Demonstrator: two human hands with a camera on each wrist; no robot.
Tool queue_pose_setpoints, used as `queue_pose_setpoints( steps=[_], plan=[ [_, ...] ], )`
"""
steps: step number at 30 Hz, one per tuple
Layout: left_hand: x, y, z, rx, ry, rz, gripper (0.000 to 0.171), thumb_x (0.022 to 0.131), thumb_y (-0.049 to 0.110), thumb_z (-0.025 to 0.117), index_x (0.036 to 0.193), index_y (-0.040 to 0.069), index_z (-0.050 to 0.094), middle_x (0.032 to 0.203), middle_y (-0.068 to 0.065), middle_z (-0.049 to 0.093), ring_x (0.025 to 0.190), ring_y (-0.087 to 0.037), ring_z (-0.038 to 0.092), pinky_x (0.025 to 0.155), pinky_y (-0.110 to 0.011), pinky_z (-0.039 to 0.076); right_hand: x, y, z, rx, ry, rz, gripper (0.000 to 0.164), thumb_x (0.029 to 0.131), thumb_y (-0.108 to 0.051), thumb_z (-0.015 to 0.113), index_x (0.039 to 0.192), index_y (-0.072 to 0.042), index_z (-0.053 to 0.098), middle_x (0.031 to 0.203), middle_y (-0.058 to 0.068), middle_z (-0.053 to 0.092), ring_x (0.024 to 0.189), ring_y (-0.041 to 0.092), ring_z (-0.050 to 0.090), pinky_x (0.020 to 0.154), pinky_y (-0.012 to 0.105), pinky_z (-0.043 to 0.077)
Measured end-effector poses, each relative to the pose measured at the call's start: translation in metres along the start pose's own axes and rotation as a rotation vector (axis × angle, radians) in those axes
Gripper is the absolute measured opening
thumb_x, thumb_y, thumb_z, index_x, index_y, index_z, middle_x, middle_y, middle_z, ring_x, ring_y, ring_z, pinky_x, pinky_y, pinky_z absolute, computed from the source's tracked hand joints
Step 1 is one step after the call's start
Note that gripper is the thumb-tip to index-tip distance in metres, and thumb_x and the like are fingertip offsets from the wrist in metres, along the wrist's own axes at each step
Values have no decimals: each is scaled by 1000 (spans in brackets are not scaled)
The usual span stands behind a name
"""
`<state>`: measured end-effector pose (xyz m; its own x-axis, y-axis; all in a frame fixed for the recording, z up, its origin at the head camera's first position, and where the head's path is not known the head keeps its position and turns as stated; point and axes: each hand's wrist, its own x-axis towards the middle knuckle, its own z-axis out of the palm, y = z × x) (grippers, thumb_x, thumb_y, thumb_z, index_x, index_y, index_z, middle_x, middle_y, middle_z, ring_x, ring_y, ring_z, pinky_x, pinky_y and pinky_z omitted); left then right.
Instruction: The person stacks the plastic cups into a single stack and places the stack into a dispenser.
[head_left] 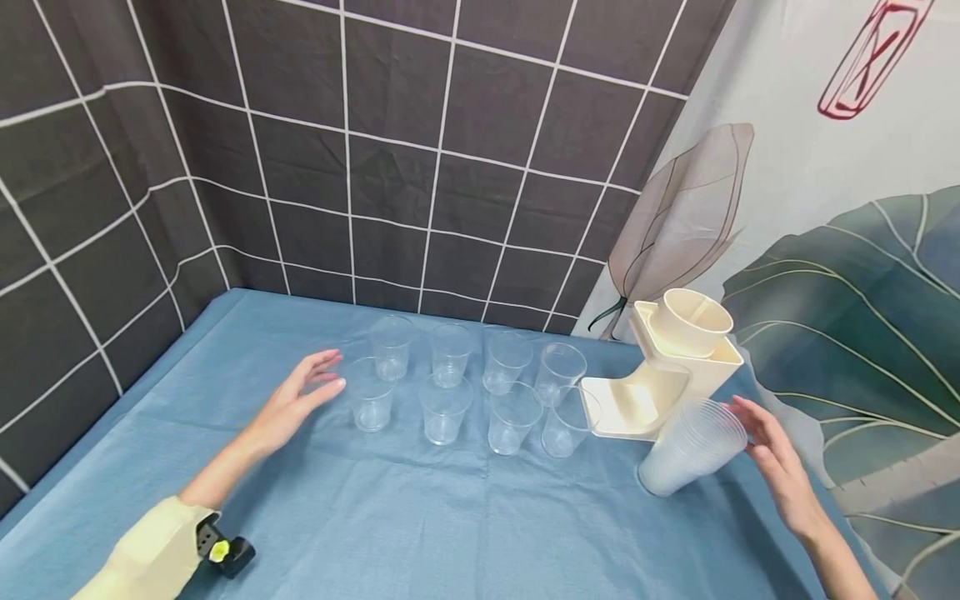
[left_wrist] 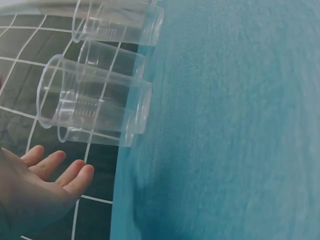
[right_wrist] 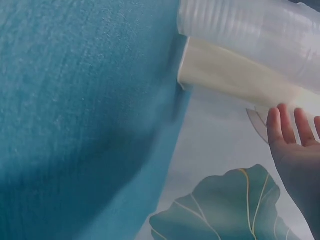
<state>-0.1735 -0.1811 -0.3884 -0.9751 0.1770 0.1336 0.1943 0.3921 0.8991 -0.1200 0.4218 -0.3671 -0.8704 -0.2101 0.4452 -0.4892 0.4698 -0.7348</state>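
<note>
Cups, clear plastic, 8 pcs, stand upright, mouths up, on blue cloth (head_left: 465, 517) in 2 rows of 4: back row w/ far-left cup (head_left: 392, 346), 2nd cup (head_left: 452, 354), etc.; front row w/ near-left cup (head_left: 371, 393) at its L end & near-right cup (head_left: 572, 422) at its R end, the latter just beside the foot of the cream holder. L hand (head_left: 294, 402) is just L of near-left cup, fingers loosely extended, thumb apart from the rest, nothing gripped; L wrist view shows a gap btwn fingertips & nearest cups. Tall cup stack (head_left: 692, 447), many nested, stands on the cloth at R, rims up, in front of cream holder (head_left: 693, 354), which has a round collar on top & a flat foot pointing L. R hand (head_left: 776, 471) is at the stack's R side near the rims, fingers spread a bit & slightly bent, not wrapped round anything; can't tell from head view if fingertips touch the stack, but R wrist view shows them a bit below it. Dark strap w/ small device (head_left: 223, 546) on L wrist, next to pale yellow sleeve (head_left: 153, 546). Behind: dk grey wall cover (head_left: 397, 183) w/ white grid; R side, white curtain (head_left: 787, 92) w/ lg leaf prints.
</note>
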Motion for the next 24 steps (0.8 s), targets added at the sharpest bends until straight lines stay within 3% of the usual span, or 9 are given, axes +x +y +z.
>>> queue_pose_setpoints(
  steps=[5,11,19,24],
  plan=[
    [3,-4,7,-37,-31,9,64,96,24,58,147,3,27,151,-20,35,135,-39,37,106,-56,38,-2,6,2,139,-71,-38,55,100,-4,41,150,1,19,146,-10,38,129,-4,39,95,3,36],
    [7,-9,15,-61,-14,52,74,85,16,72,144,0,31,148,-23,38,135,-42,37,106,-57,38,-2,11,5,248,-131,-63,68,91,10,50,150,3,17,147,-5,35,128,-2,42,96,6,40],
    [9,-14,22,-21,-17,83,79,79,15,78,142,-2,34,144,-24,44,129,-41,44,104,-55,41,-3,12,11,212,-128,-58,83,76,25,57,148,6,19,144,-10,39,127,-6,44,96,4,38],
    [10,-16,25,-17,-14,86,79,78,16,80,141,-1,36,142,-23,47,126,-42,47,103,-55,42,-3,11,16,142,-110,-3,87,73,27,59,148,3,22,139,-15,43,121,-8,46,92,2,40]
  ],
)
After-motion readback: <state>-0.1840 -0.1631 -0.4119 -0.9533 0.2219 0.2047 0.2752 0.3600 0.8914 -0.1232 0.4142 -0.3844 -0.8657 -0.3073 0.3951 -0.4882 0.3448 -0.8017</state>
